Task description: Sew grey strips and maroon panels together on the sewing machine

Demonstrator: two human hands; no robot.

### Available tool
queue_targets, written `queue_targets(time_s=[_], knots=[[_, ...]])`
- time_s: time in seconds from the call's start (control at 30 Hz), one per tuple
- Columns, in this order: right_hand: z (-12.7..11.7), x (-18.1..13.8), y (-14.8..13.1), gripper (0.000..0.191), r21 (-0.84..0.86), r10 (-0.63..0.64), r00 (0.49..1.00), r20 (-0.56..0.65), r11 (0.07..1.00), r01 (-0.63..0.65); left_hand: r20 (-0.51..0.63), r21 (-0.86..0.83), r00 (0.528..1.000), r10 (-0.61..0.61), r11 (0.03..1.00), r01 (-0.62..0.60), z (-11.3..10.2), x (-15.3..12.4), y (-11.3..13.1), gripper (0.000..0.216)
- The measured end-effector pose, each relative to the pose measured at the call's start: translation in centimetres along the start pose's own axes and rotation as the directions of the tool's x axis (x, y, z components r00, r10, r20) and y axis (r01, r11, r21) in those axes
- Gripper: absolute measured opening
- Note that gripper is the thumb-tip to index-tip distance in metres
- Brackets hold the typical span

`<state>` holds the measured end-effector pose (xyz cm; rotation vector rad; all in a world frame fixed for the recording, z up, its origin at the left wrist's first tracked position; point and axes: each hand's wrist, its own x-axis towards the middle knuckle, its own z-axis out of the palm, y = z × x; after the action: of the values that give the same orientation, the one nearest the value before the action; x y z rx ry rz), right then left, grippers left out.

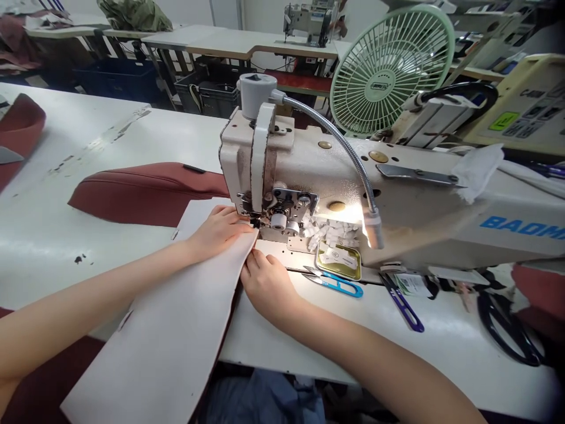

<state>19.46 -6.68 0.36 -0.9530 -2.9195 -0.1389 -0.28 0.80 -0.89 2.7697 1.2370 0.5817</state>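
Note:
A long panel (163, 330), white on its upper face with dark red showing along its edge, runs from the table's front up to the needle area of a sewing machine (304, 165). My left hand (220, 231) lies flat on the panel just left of the presser foot, fingers stretched out. On the other side, my right hand (267, 280) pinches the panel's right edge, close to the needle. Beyond my left hand rests a dark red padded cover piece (145, 191) with a stitched seam. The needle tip itself is hidden.
Right of the needle lie a small tin (339, 260), blue thread snips (335, 284), purple snips (404, 303) and black-handled scissors (507, 330). A bent lamp (373, 228) lights the machine bed. A green fan (388, 73) stands behind. Another red piece (20, 135) sits far left.

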Motion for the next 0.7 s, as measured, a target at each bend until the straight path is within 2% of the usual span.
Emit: queue_targets(time_s=[0.2, 0.3, 0.37, 0.43, 0.5, 0.57, 0.7], knots=[[0.3, -0.3, -0.4, 0.019, -0.011, 0.007, 1.000, -0.030, 1.000, -0.008, 0.069, -0.046, 0.997, 0.017, 0.999, -0.014, -1.2, -1.4, 1.7, 0.041], [-0.2, -1.4, -2.4, 0.023, -0.020, -0.033, 0.996, -0.078, 0.999, 0.031, 0.158, -0.003, 0.987, -0.009, 1.000, 0.009, -2.4, -2.9, 3.0, 0.036], [-1.0, -2.5, -4.2, 0.023, -0.011, -0.093, 0.990, -0.102, 0.996, 0.093, 0.225, 0.034, 0.974, -0.014, 0.999, 0.007, -3.0, -4.2, 3.8, 0.046], [-1.9, -3.5, -5.9, 0.016, 0.030, -0.169, 0.979, -0.110, 0.984, 0.173, 0.254, 0.056, 0.967, -0.020, 0.998, 0.006, -3.1, -5.4, 4.6, 0.054], [-2.7, -4.2, -6.9, 0.007, 0.065, -0.219, 0.969, -0.112, 0.972, 0.227, 0.223, 0.056, 0.975, -0.025, 0.998, 0.012, -2.8, -6.3, 5.2, 0.046], [-3.0, -4.4, -7.1, 0.006, 0.086, -0.235, 0.967, -0.099, 0.966, 0.243, 0.147, 0.011, 0.989, 0.008, 1.000, -0.010, -2.3, -6.8, 5.5, 0.036], [-2.8, -3.7, -6.2, 0.009, 0.128, -0.184, 0.981, -0.065, 0.973, 0.191, 0.037, -0.096, 0.994, 0.102, 0.991, -0.098, -1.4, -6.6, 5.2, 0.042]])
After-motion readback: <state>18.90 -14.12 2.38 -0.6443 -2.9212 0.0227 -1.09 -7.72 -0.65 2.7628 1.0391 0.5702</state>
